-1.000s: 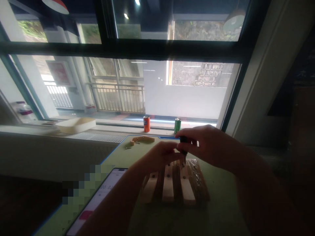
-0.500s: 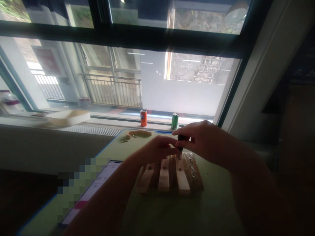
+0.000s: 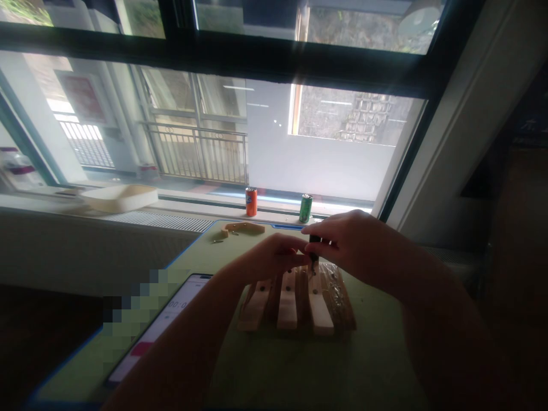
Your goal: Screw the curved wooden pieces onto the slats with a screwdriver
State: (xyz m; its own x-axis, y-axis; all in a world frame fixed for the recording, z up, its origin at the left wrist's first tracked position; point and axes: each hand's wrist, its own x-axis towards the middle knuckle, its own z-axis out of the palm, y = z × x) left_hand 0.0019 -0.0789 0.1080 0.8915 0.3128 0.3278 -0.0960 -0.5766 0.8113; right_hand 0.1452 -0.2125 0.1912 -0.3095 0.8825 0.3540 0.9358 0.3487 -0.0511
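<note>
My right hand point(image 3: 349, 237) is closed around the dark handle of a short screwdriver point(image 3: 314, 254), which stands upright with its tip down. From the left, the fingers of my left hand point(image 3: 278, 251) pinch at the lower part of the same screwdriver. Its tip meets the far part of the rightmost pale wooden slat point(image 3: 322, 314). Three such slats with dark holes or screw heads lie side by side on a brown wooden base point(image 3: 349, 317). Shiny clear film covers the base's right side. My fingers hide the slats' far ends.
A phone point(image 3: 149, 342) lies on the green tabletop point(image 3: 372, 359) by my left forearm. Farther back are a curved wooden piece point(image 3: 250, 228) and small screws point(image 3: 217, 241). An orange can point(image 3: 251, 202), a green can point(image 3: 305, 209) and a cream tray point(image 3: 122, 198) stand on the windowsill.
The view has tilted slightly, so the scene sits a little higher in the frame. Both hands stay at the screwdriver over the right slat.
</note>
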